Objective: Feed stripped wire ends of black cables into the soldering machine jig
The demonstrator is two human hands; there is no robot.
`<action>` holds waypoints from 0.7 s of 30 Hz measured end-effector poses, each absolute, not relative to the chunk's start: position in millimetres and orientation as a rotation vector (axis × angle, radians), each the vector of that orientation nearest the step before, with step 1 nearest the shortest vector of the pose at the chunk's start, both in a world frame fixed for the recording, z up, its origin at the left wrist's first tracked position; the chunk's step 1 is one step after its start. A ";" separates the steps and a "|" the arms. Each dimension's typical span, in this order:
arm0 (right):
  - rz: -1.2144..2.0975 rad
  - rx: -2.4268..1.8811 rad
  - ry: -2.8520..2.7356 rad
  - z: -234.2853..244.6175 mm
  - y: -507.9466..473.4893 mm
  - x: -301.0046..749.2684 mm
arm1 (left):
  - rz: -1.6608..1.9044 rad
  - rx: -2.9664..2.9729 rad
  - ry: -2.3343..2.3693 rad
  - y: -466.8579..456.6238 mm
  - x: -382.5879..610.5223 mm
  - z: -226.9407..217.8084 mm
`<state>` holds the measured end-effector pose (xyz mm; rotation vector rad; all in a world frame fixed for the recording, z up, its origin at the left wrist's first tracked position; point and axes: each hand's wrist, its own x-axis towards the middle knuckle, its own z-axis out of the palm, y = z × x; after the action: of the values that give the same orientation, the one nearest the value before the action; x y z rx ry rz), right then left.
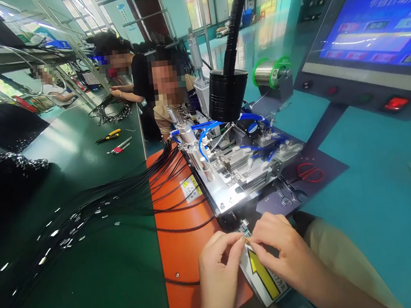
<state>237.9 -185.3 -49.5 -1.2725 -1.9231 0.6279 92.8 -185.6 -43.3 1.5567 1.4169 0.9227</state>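
Both my hands meet in front of the machine's near end, fingertips almost touching. Thumb and forefinger of my left hand are pinched together; a black cable runs across the orange plate and disappears behind this hand. My right hand is closed in a pinch on a tiny orange-brown wire end that shows between the fingertips. Just beneath them is a metal rail with a white label bearing a yellow arrow. The machine, with metal cylinders and blue air tubes, stands directly ahead.
More black cables trail over the orange plate and green table. Pliers lie farther back. Wrenches and red-handled scissors lie right. A black flexible-neck duct, wire spool and screen rise beyond; co-workers sit behind.
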 end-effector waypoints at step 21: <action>1.106 -1.289 -1.825 -43.4 -172.1 243.9 | 0.798 1.677 1.415 -189.6 94.3 -38.7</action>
<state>243.9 -172.1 -43.4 -1.2892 -1.8250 1.1059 94.3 -189.6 -38.7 1.6775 1.4150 0.7979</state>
